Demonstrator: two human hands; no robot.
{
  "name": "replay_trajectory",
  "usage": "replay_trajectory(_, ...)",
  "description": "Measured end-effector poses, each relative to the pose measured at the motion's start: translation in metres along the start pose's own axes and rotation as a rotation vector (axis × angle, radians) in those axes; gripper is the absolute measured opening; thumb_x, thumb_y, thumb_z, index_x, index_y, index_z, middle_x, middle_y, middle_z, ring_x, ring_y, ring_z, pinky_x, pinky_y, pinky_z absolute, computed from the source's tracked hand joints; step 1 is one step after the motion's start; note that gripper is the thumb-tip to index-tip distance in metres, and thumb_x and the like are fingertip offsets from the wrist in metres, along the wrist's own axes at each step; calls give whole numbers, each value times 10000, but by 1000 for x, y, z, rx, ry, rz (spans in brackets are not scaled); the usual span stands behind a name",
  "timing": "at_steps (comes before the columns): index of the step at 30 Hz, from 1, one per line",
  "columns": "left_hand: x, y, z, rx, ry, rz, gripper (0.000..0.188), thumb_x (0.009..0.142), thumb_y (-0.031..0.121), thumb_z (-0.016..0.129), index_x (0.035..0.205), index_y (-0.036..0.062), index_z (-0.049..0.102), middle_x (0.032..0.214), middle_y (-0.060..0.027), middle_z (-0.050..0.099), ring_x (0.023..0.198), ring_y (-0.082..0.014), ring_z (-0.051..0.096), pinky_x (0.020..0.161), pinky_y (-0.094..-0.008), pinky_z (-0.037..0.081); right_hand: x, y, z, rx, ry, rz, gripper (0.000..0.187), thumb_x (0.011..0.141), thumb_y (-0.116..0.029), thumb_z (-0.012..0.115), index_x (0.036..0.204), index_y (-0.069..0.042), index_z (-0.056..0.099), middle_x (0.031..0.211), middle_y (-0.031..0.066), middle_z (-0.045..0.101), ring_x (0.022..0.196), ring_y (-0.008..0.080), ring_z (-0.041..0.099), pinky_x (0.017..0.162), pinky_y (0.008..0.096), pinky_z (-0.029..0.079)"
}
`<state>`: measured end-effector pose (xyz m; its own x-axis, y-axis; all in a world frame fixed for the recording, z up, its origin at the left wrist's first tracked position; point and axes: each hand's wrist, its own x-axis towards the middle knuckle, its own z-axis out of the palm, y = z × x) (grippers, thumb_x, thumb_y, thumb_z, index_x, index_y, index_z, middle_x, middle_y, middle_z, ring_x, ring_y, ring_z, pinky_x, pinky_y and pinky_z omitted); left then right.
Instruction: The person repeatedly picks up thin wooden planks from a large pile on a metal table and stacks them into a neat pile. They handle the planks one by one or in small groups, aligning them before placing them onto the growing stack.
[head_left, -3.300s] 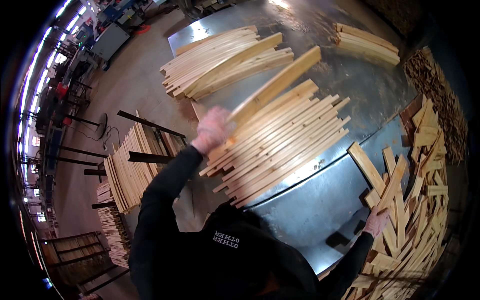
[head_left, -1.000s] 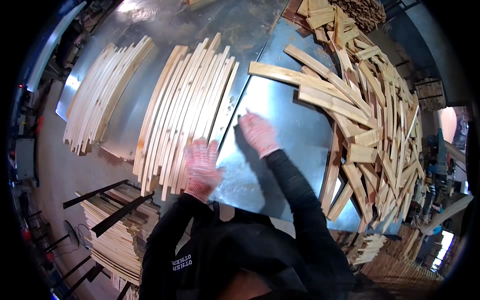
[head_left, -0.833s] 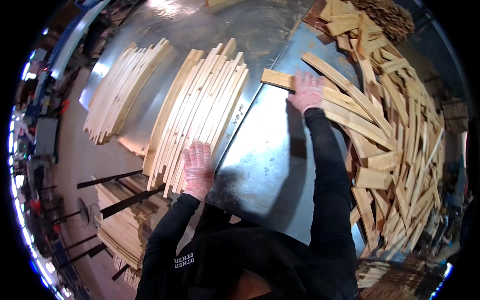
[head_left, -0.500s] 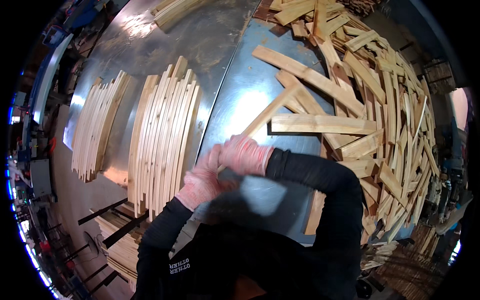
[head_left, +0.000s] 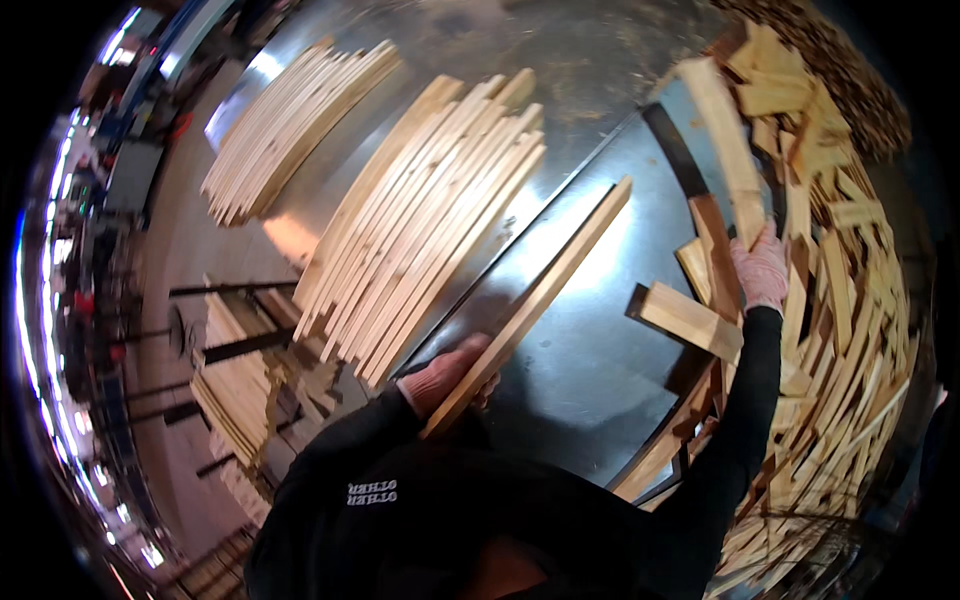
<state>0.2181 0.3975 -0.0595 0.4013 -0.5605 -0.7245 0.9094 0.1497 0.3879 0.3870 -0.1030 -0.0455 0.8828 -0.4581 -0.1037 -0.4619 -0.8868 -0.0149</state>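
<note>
In a pink-and-white glove, my left hand (head_left: 440, 380) grips the near end of a long, narrow wooden slat (head_left: 545, 285). The slat slants up and away to the right above the metal tabletop (head_left: 545, 400). My right hand (head_left: 762, 268), gloved alike, is stretched out to the right and closed around the near end of a pale wooden board (head_left: 722, 140). That board's far end is lifted and casts a dark shadow on the table. Below the right hand, a short wooden piece (head_left: 690, 322) juts from the loose heap.
A heap of loose wooden pieces (head_left: 850, 350) covers the right side. On the left, slats lie side by side in a large row (head_left: 430, 220) and a smaller row (head_left: 300, 125). More stacked wood (head_left: 228, 400) sits lower left by black bars (head_left: 250, 345).
My hands were together over the slat. Now my right hand has swung right and taken hold of a board at the heap, while my left keeps the slat. The whole view has turned.
</note>
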Motion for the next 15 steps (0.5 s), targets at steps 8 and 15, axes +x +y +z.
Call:
replay_trajectory(8, -5, 38, 27, 902, 587, 39, 355, 936, 431, 628, 963, 77, 613, 942, -101, 656, 824, -205, 675, 708, -367, 536, -86, -90, -54, 1323, -67, -171, 405, 956, -390, 632, 1135, -28, 611, 896, 156, 644, 794, 278, 649, 771, 385, 551)
replay_trajectory(15, 15, 14, 22, 1492, 620, 339, 431, 956, 399, 537, 1232, 69, 515, 1194, -197, 580, 1053, -406, 611, 863, -507, 493, -238, -211, 116, 764, -348, -136, 664, 987, -583, 416, 1146, 19, 648, 1124, 295, 655, 1083, 491, 591, 928, 513, 459)
